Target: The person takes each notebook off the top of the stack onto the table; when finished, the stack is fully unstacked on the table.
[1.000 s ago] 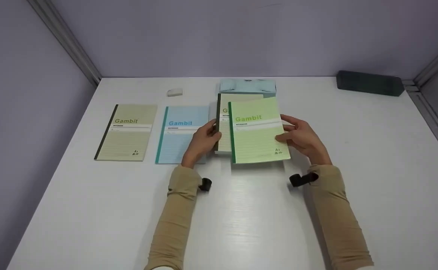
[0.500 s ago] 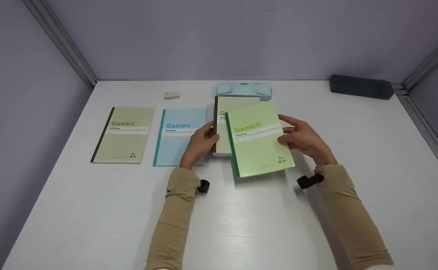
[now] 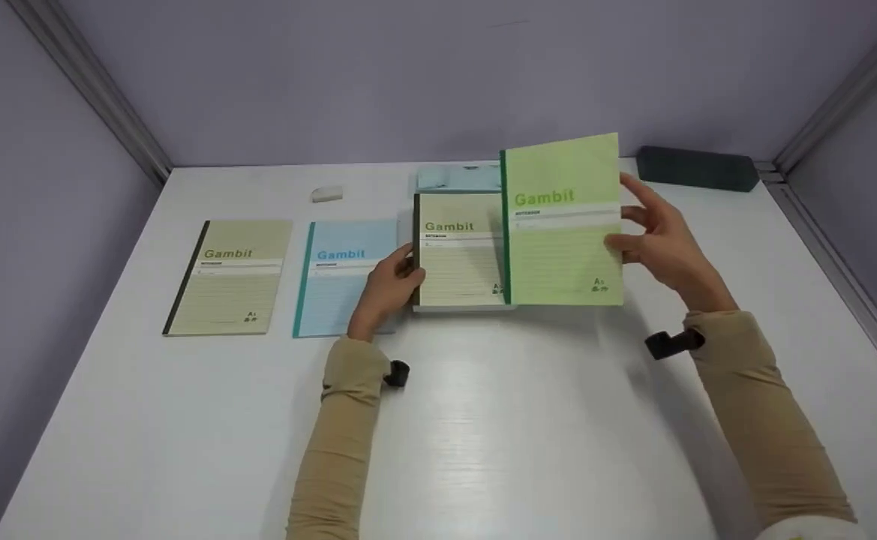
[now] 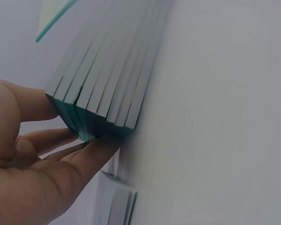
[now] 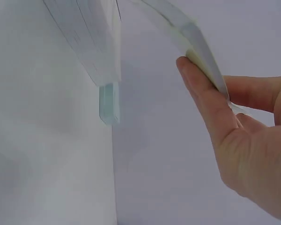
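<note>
- Head view: right hand [image 3: 667,244] pinches the right edge of the green notebook [image 3: 562,225], thumb on the front cover, fingers behind. Notebook is lifted off the tabletop [image 3: 483,420], nearly upright, long axis vertical, dark green spine toward the stack.
- Stack of notebooks [image 3: 459,259] lies flat just left of the green notebook, beige cover on top. Left hand [image 3: 384,289] grips the stack's left spine edge, fingers curled on it.
- Further left of the stack: blue notebook [image 3: 340,274], partly under the left hand, then a beige notebook [image 3: 228,276], both flat, thin card covers with printed lines.
- Behind the stack: pale blue box [image 3: 457,177]; white eraser [image 3: 326,194] behind-left; dark block [image 3: 697,169] far right of the stack.
- Left wrist view: fingers [image 4: 91,154] press against the teal spines of the stack [image 4: 107,93]; several thin bound books, square-cut edges.
- Right wrist view: thumb [image 5: 203,96] clamps the green notebook's [image 5: 196,40] edge; cover flexes slightly, thin and bendy.
</note>
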`<state>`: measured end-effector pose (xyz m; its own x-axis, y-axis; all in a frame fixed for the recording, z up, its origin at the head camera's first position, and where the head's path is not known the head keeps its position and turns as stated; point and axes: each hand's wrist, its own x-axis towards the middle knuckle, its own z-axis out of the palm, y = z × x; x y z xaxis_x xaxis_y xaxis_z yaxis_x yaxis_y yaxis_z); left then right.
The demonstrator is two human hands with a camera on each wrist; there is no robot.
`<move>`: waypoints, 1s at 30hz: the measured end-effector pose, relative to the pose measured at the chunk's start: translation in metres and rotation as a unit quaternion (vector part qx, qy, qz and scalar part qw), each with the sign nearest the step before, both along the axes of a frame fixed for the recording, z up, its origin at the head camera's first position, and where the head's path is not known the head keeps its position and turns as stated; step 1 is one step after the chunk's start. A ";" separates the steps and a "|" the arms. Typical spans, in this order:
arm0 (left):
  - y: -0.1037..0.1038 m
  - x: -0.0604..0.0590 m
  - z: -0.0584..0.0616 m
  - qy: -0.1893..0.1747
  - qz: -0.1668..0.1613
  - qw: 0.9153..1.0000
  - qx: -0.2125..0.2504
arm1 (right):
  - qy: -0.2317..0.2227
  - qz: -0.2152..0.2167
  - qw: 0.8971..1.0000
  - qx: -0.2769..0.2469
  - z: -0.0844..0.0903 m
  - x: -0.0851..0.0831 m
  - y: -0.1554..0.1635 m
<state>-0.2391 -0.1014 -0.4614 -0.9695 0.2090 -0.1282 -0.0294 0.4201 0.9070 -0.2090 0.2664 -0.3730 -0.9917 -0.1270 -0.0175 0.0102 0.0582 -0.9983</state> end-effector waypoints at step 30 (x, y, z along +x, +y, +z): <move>-0.015 0.006 0.004 -0.014 0.022 1.000 0.011 | -0.066 -0.081 0.994 0.002 -0.019 0.011 0.210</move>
<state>-0.2330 -0.1162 -0.4573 -0.9739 0.1697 -0.1510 -0.0725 0.3975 0.9147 -0.1983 0.4769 -0.3924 -0.9882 0.0354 -0.1492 0.1509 0.0499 -0.9873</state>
